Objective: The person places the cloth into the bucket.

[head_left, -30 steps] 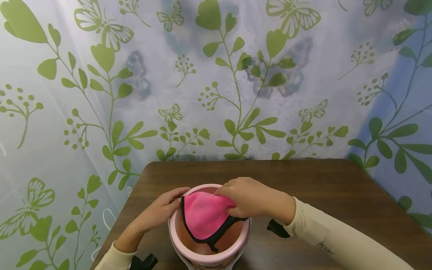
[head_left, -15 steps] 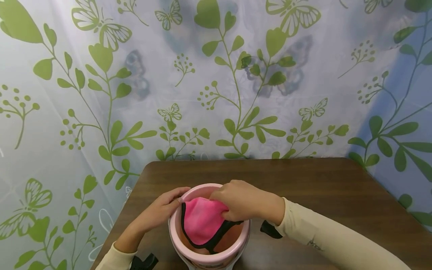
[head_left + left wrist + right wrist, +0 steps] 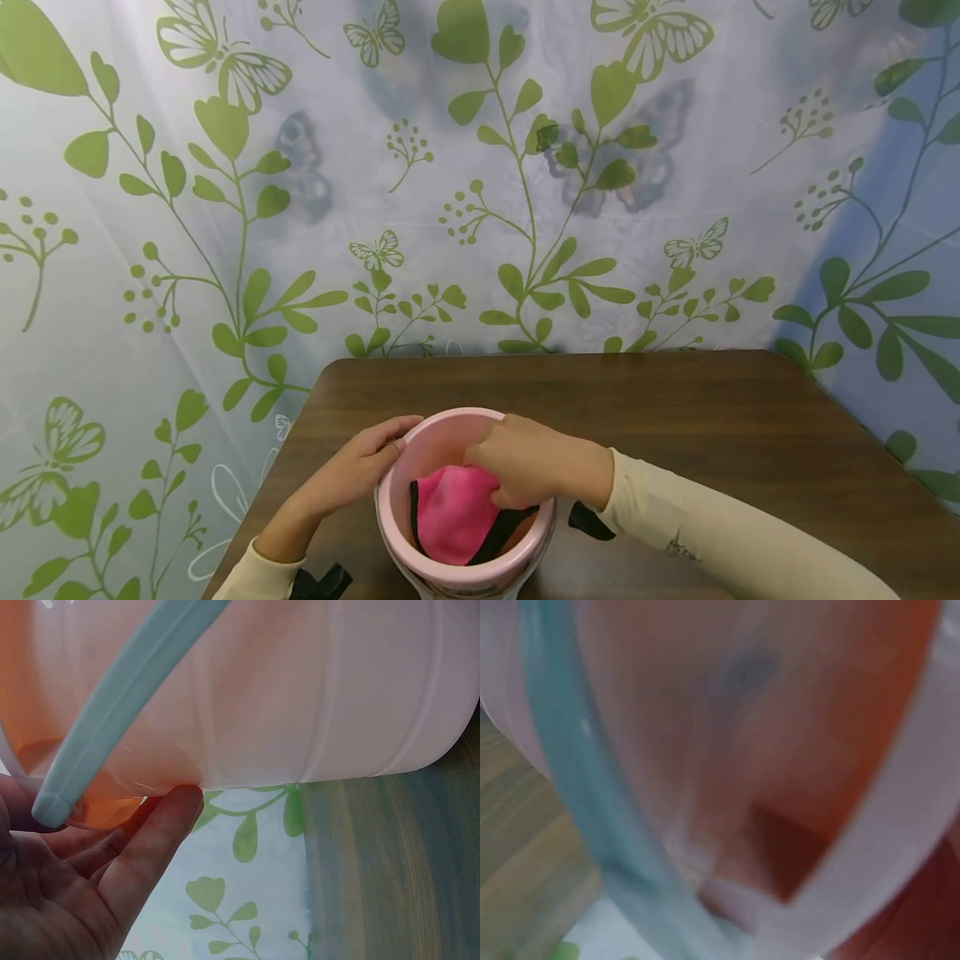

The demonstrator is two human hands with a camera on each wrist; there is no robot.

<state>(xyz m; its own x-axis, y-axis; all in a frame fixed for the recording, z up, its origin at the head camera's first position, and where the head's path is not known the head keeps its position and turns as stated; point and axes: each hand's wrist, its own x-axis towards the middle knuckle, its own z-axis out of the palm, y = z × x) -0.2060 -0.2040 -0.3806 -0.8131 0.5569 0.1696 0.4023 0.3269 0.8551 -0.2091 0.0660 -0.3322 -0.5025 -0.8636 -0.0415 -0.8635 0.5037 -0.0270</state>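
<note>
A pink bucket (image 3: 387,525) stands upright on the brown table. My left hand (image 3: 348,471) holds its rim from the left side, thumb at the edge. In the left wrist view, fingers of this hand (image 3: 112,877) lie against the bucket's outer wall. A bright pink cloth (image 3: 453,517) with black edging hangs inside the bucket, its top below the rim. My right hand (image 3: 543,462) reaches over the right rim and pinches the cloth; its fingertips are partly hidden. In the right wrist view the bucket's wall fills most of the picture, blurred.
A pale blue-green carrying handle (image 3: 124,712) hangs down the bucket's side. The wooden tabletop (image 3: 675,417) extends behind and to the right. A white curtain (image 3: 450,208) with green leaves and butterflies hangs behind the table and along its left.
The right hand has lowered the pink cloth deeper into the bucket, moving slightly left and down. The left hand stays at the rim.
</note>
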